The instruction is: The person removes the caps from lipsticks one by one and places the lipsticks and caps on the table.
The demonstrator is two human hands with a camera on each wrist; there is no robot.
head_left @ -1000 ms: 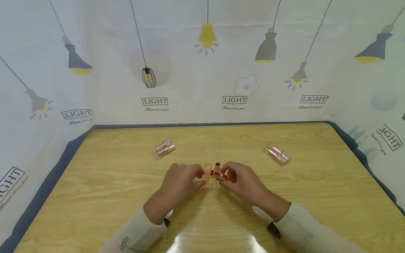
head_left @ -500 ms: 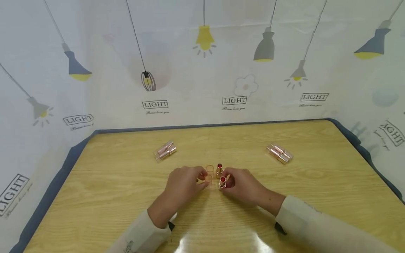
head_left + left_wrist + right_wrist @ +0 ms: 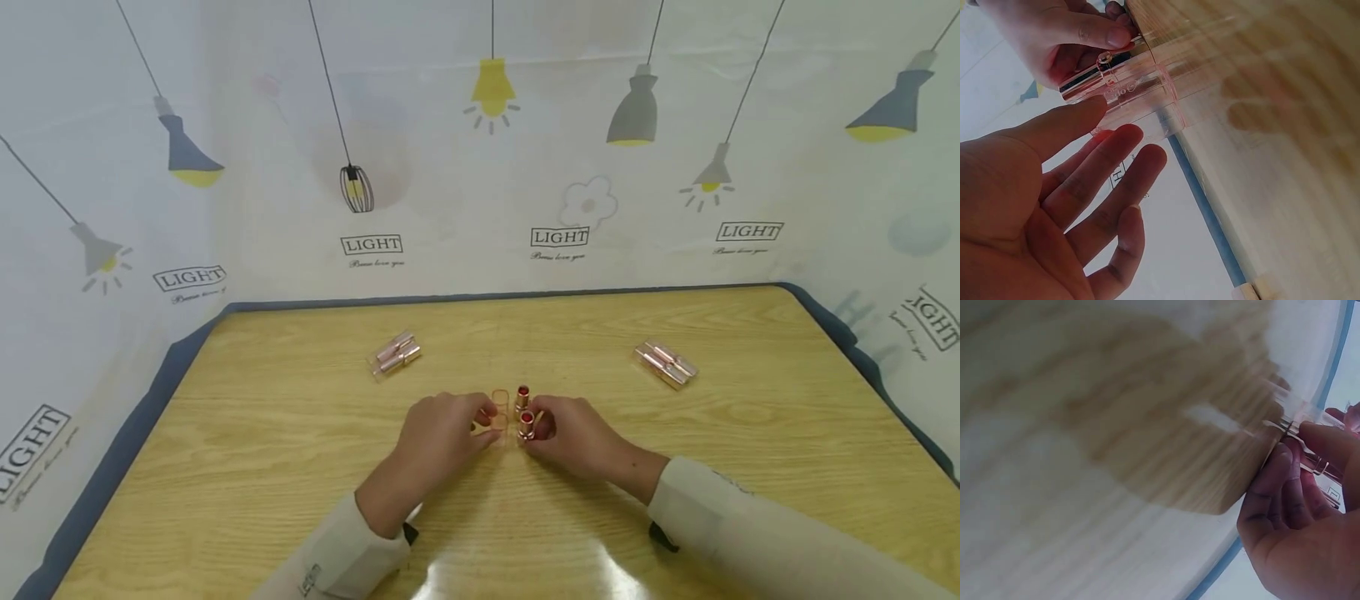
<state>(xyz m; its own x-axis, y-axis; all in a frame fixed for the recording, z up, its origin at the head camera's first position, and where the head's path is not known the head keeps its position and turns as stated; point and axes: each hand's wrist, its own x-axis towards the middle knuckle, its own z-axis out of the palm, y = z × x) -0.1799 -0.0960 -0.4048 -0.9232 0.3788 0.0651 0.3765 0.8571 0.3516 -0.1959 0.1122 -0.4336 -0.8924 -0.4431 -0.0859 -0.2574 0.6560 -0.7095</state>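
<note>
Two lipsticks with red tips stand upright in gold-pink bases at the middle of the table. My right hand (image 3: 581, 437) pinches the base of the near lipstick (image 3: 527, 426) between thumb and fingers. Just behind it stands the far lipstick (image 3: 522, 396). To their left are two clear pinkish caps, with open ends up. My left hand (image 3: 438, 437) holds the near cap (image 3: 499, 422) between thumb and forefinger, its other fingers loosely bent in the left wrist view. The far cap (image 3: 500, 397) stands behind that one. In the right wrist view, fingers (image 3: 1279, 465) partly hide the lipstick.
A pair of lipsticks with clear caps (image 3: 396, 355) lies at the back left of the wooden table (image 3: 262, 450). Another pair of lipsticks (image 3: 666, 363) lies at the back right. A printed cloth (image 3: 465, 167) hangs behind the table's far edge.
The near lipstick, tilted leftward in my right hand a second ago, has been set upright in front of the far one. My left hand stays on the near cap.
</note>
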